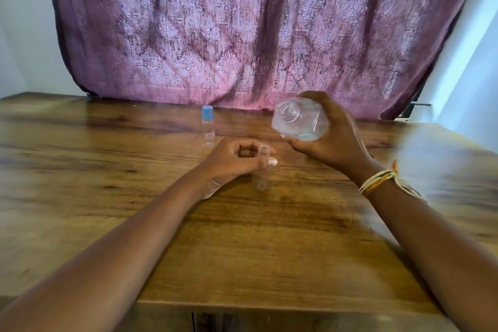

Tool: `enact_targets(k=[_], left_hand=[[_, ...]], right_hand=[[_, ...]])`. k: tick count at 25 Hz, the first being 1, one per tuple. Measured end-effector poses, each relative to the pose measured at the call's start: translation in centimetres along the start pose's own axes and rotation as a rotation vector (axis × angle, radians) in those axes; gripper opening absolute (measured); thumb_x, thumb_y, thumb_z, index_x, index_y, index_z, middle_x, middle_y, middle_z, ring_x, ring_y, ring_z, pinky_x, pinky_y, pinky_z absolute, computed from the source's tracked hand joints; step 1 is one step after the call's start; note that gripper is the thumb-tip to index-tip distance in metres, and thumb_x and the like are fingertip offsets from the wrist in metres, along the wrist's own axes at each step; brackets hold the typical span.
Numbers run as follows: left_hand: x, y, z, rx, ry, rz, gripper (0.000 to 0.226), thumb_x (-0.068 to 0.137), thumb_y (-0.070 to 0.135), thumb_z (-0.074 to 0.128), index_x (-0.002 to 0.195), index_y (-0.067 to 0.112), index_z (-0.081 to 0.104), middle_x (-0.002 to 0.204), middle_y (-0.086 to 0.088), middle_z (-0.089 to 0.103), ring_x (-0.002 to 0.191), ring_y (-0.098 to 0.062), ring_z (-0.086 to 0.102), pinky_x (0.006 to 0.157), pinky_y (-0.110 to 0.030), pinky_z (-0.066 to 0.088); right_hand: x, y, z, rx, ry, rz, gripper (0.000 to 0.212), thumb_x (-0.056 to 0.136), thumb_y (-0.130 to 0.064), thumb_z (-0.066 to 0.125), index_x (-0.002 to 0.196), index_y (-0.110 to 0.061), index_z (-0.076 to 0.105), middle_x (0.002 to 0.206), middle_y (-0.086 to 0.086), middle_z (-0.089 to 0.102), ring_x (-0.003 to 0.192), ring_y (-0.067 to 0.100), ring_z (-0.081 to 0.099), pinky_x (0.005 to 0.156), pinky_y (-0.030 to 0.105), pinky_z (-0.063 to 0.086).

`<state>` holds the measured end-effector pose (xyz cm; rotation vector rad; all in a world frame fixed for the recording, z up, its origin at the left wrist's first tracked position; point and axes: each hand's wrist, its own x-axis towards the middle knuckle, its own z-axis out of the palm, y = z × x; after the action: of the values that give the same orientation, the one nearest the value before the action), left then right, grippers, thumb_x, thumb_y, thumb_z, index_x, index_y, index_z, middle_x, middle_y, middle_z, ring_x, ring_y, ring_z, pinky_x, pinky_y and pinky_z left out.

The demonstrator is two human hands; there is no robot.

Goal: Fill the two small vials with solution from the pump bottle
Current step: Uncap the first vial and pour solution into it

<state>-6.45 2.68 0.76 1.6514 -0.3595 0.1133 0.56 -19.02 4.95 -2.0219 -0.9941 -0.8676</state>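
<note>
Left hand [237,159]: fingers and thumb curled round an uncapped clear vial [262,170], held upright on the bench [242,237]. Right hand [334,137]: wrapped round the clear pump bottle [299,122], which is lifted and tipped, its top turned toward the camera, just above and right of that vial; image blurred here. Second vial [208,127], blue-capped and labelled, stands upright farther back, apart from both hands.

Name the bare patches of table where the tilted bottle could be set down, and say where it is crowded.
Free: the table left of the capped vial, the near strip between both forearms, and probably the blurred right end. Crowded: the middle, where the left hand holds the open vial beside the right hand gripping the bottle.
</note>
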Motion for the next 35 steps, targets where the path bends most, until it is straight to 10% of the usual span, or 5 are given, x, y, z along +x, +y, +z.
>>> enact_targets(k=[6,13,25,35], left_hand=[[-0.1,0.2,-0.1,-0.060,-0.001,-0.011,0.029,0.061,0.031,0.081,0.089,0.022,0.079,0.098,-0.006,0.079,0.099,-0.021,0.073,0.087,-0.037,0.059],[-0.2,0.3,0.0,-0.072,0.024,-0.045,0.036,0.063,0.034,0.082,0.095,0.018,0.079,0.099,-0.014,0.078,0.095,-0.028,0.075,0.072,-0.036,0.063],[-0.4,0.6,0.3,-0.036,0.027,-0.056,0.047,0.065,0.031,0.077,0.105,0.006,0.074,0.103,-0.021,0.075,0.100,-0.037,0.072,0.087,-0.051,0.058],[-0.2,0.5,0.0,-0.104,-0.017,-0.019,0.031,0.072,0.024,0.076,0.100,0.009,0.076,0.097,-0.015,0.078,0.091,-0.030,0.075,0.074,-0.036,0.063]], right_hand=[[0.2,0.0,-1.5,-0.125,-0.153,-0.079,0.070,0.060,-0.031,0.087,0.122,-0.021,0.056,0.112,-0.005,0.066,0.096,0.000,0.055,0.081,0.007,0.041],[0.3,-0.4,-1.3,-0.247,-0.198,-0.156,0.066,0.062,-0.030,0.085,0.121,-0.017,0.058,0.110,0.001,0.067,0.100,0.024,0.063,0.092,0.053,0.045],[0.3,-0.7,-1.0,-0.375,-0.188,-0.265,0.058,0.070,-0.044,0.073,0.121,-0.022,0.059,0.114,-0.001,0.067,0.105,0.023,0.061,0.093,0.045,0.039],[0.5,-0.9,-1.0,-0.412,-0.153,-0.305,0.053,0.077,-0.052,0.067,0.121,-0.022,0.060,0.114,-0.001,0.067,0.106,0.023,0.061,0.093,0.048,0.040]])
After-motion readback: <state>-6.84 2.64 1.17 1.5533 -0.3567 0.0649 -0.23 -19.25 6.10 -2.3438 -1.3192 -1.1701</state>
